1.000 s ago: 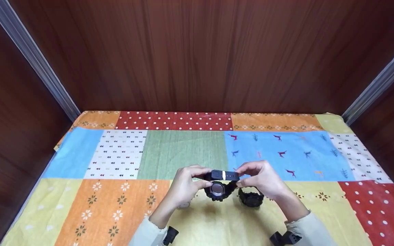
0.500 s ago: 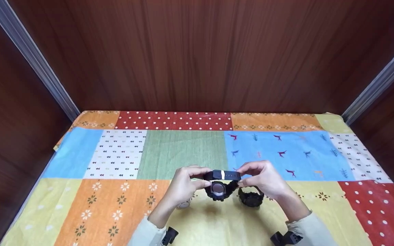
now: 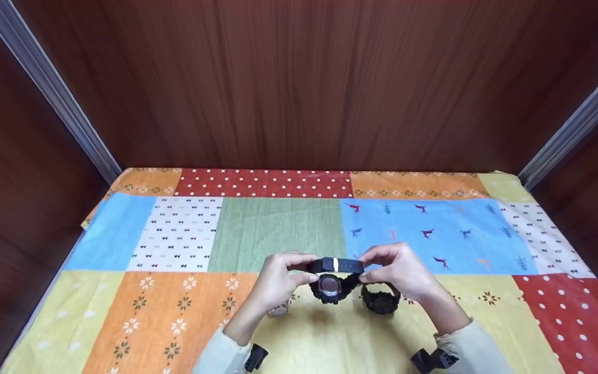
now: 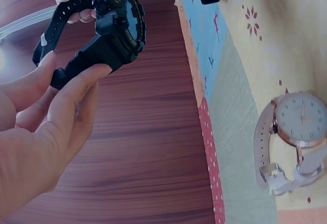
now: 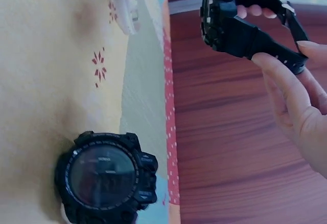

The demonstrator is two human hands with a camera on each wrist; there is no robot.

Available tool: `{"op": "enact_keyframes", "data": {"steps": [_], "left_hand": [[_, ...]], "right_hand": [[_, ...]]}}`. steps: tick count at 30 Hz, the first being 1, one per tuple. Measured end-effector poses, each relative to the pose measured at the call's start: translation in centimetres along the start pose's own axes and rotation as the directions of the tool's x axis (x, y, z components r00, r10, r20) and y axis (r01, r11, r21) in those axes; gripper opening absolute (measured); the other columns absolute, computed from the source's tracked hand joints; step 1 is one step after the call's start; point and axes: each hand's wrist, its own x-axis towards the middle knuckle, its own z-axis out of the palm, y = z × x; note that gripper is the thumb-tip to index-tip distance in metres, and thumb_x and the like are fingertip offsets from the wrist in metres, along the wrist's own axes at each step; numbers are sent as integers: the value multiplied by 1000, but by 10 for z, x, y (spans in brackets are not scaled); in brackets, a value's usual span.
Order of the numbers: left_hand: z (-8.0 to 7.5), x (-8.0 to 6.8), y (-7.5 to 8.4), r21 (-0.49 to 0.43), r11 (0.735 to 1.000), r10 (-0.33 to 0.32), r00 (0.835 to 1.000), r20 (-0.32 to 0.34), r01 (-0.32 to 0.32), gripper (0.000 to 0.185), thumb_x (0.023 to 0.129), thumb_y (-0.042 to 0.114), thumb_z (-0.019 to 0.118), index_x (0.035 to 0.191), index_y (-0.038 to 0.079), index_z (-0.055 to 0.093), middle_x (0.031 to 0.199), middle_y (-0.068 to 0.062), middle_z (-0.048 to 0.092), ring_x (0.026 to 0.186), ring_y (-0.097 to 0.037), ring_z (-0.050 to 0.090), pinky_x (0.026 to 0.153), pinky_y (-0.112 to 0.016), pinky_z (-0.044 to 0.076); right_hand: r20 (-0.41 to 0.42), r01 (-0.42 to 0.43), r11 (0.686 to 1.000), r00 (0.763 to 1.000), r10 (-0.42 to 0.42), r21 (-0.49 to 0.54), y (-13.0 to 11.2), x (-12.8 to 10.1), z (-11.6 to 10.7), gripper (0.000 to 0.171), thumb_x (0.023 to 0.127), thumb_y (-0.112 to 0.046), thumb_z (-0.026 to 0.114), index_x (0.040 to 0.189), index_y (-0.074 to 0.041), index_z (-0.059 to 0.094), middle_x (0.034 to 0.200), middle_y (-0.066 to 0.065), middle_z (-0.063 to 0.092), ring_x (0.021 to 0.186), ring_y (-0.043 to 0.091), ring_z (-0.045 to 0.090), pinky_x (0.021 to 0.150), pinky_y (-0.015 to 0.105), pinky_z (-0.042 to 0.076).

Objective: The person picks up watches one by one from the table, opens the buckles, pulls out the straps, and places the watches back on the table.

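Observation:
Both hands hold up a chunky black digital wristwatch (image 3: 329,288) above the cloth, its strap (image 4: 56,22) looped and a pale band across it. My left hand (image 3: 281,280) pinches the strap on the left side between thumb and fingers. On the right side, my right hand (image 3: 402,272) grips the strap the same way. The dial faces down toward the head camera. Another black digital watch (image 5: 102,175) lies on the cloth below the right hand. Under the left wrist is a watch with a white dial, rose-gold case and pale strap (image 4: 301,119), partly hidden in the head view.
A patchwork cloth (image 3: 278,228) covers the table. Dark wood panels (image 3: 299,83) stand behind and at both sides, with metal strips (image 3: 70,104) at the corners. Black wrist-worn devices (image 3: 255,358) sit at both sleeves.
Both hands keep their hold on the black watch and stay almost in place. The strap's pale band has shifted slightly to the left.

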Motion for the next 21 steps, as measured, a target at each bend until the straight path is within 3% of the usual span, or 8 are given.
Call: {"op": "enact_keyframes", "data": {"steps": [4,7,14,21], "left_hand": [[2,0,0,57,998,8,1000,-17,-7,25,74,-5,68,98,-2,68,91,-11,67,85,-22,63,80,-38,49],[4,0,0,95,995,0,1000,-32,3,24,73,-4,68,97,1,68,90,-8,68,85,-22,63,83,-40,47],[5,-1,2,187,982,9,998,-61,2,22,72,-3,70,93,5,69,88,-5,67,82,-21,64,80,-36,48],[6,-2,3,161,987,-18,998,-59,27,22,73,-5,68,93,4,68,88,-6,66,80,-20,63,68,-24,50]], "right_hand": [[-3,9,985,1000,-10,-174,-2,0,0,21,68,7,67,89,8,67,83,14,66,76,21,62,67,27,51],[-1,14,970,1000,-14,-241,-4,0,1,21,68,7,66,89,5,68,84,14,67,78,21,63,70,28,50],[-7,39,958,999,-42,-283,-4,1,3,23,67,7,68,90,2,68,86,11,67,81,21,63,75,31,49],[-19,44,964,999,-51,-262,-3,0,4,23,67,9,67,89,3,68,86,13,66,81,23,64,75,33,50]]}}
